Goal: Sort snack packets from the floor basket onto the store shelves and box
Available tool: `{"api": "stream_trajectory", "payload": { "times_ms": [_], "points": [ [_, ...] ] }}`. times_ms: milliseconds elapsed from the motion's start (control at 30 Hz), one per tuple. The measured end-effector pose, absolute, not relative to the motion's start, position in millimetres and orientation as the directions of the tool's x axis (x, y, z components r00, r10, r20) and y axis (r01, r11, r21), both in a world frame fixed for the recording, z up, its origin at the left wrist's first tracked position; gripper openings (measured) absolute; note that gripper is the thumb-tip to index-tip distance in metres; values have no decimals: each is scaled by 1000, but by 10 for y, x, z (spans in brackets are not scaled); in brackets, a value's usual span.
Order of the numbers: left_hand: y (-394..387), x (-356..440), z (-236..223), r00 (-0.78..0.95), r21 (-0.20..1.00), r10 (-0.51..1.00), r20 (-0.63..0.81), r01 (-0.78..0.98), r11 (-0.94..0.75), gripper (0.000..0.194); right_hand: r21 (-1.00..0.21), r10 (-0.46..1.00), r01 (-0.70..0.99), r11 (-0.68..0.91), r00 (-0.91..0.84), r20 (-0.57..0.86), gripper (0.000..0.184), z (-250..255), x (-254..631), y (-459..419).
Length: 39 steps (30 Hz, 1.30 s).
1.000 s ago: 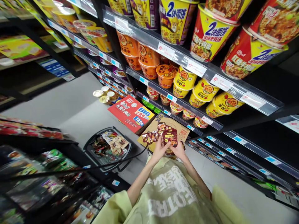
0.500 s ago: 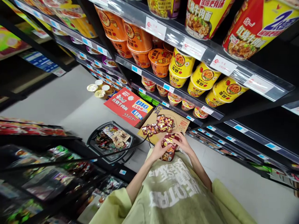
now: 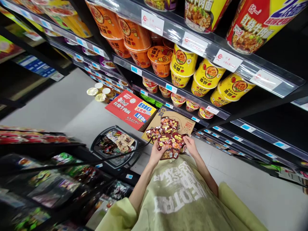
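Note:
My left hand (image 3: pixel 157 154) pinches a dark red snack packet (image 3: pixel 165 145) by its left side, thumb on its front. My right hand (image 3: pixel 190 145) is closed on the upper right edge of a second dark red snack packet (image 3: pixel 177 143). The two packets are fanned side by side in front of my apron, both upright with printed fronts facing me. Just beyond them, several similar packets (image 3: pixel 166 123) lie in a loose pile on a brown cardboard box (image 3: pixel 187 121).
A red noodle carton (image 3: pixel 122 107) stands left of the brown box. On the floor, a dark basket (image 3: pixel 96 144) holds assorted packets. Shelves of cup noodles (image 3: pixel 185 62) rise ahead, with a shelf edge (image 3: pixel 216 54) jutting out. Hanging bagged goods (image 3: pixel 53 189) are close on my left.
The packets were stacked together between both hands. Now they are spread apart, my left hand having moved left and my right hand slightly right. The view has shifted a little.

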<state>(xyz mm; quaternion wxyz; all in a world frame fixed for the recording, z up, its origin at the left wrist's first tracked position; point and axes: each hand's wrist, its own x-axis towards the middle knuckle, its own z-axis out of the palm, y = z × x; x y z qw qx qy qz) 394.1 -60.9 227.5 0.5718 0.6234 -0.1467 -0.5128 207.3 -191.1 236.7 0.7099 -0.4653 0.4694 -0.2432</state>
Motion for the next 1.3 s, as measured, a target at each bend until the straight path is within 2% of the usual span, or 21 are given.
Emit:
{"api": "stream_trajectory", "payload": {
  "times_ms": [167, 300, 500, 667, 900, 1000, 1167, 1300],
  "points": [
    [-601, 4050, 2334, 369, 828, -785, -498, 470, -305, 72, -892, -796, -91, 442, 419, -437, 57, 2412, 2020, -1967],
    [-643, 4041, 2380, 388, 824, -778, -494, 495, -276, 65, -903, -831, -102, 417, 360, -424, 57, 2453, 1976, -2012],
    [-718, 4003, 2430, 259, 635, -727, -636, 711, -302, 65, -909, -862, -72, 411, 293, -413, 55, 2472, 1909, -2079],
    [-794, 3999, 2416, 166, 604, -761, -627, 721, -340, 57, -897, -846, -51, 439, 315, -431, 53, 2484, 1938, -2073],
    [-871, 3908, 2337, 145, 646, -790, -595, 671, -363, 61, -889, -796, -72, 452, 417, -439, 55, 2462, 2095, -1983],
    [-875, 3843, 2269, 209, 710, -792, -573, 610, -353, 67, -892, -752, -125, 434, 496, -435, 56, 2443, 2123, -1939],
    [-857, 3808, 2148, 250, 837, -842, -477, 422, -349, 68, -867, -688, -159, 472, 548, -475, 56, 2457, 2048, -1905],
    [-852, 3758, 2089, 254, 932, -902, -349, 192, -306, 65, -861, -622, -238, 450, 608, -494, 54, 2472, 1987, -1899]
  ]
}}
